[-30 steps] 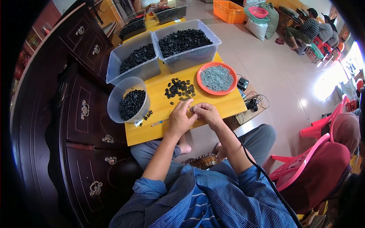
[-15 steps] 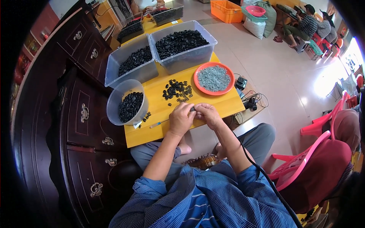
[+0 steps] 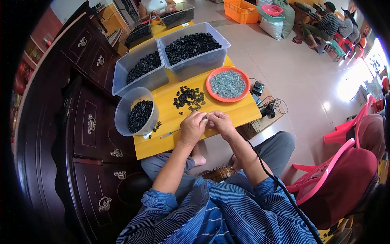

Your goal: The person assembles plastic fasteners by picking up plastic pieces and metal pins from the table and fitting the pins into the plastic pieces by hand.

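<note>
Left forefinger lower, piece between fingertips

Shows no readable words, numbers, brands or signs. Includes a small white label near the top centre of the frame, beside a clear bin at the far end of the yellow table, too small to read. Also includes a white slip left of centre, lying against the base of a round clear tub, equally illegible.
</note>
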### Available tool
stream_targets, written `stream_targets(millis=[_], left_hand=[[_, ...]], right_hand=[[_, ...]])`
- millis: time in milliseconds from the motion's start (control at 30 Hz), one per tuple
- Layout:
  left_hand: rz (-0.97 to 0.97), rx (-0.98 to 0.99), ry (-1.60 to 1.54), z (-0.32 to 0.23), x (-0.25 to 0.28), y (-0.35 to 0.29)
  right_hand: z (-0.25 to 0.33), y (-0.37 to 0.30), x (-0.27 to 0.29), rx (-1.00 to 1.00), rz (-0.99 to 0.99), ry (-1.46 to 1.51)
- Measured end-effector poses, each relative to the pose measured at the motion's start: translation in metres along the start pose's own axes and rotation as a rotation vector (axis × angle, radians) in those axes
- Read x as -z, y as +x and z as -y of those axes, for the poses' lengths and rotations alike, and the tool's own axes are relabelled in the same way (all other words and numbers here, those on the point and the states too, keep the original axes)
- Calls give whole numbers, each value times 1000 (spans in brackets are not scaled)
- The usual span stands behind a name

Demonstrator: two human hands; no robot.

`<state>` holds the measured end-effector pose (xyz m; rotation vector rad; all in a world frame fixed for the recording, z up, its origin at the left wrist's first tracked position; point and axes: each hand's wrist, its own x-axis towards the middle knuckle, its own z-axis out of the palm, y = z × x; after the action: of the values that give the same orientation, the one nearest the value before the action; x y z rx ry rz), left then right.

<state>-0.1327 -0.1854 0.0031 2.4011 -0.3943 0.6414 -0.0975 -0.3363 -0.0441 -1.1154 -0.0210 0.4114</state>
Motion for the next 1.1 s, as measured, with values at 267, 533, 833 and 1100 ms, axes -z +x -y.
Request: stream_targets(millis=[267, 533, 833, 1100], left_hand=[[41, 120, -56, -1, 0, 1], [55, 109, -76, 3, 0, 2], [155, 159, -142, -10, 15, 13], [381, 154, 1, -3, 25, 27]], right_hand=[[-5, 3, 1, 16, -34, 32], [0, 0, 0, 15, -6, 3], [-2, 4, 0, -2, -20, -66], [-3, 3, 4, 29, 55, -220]])
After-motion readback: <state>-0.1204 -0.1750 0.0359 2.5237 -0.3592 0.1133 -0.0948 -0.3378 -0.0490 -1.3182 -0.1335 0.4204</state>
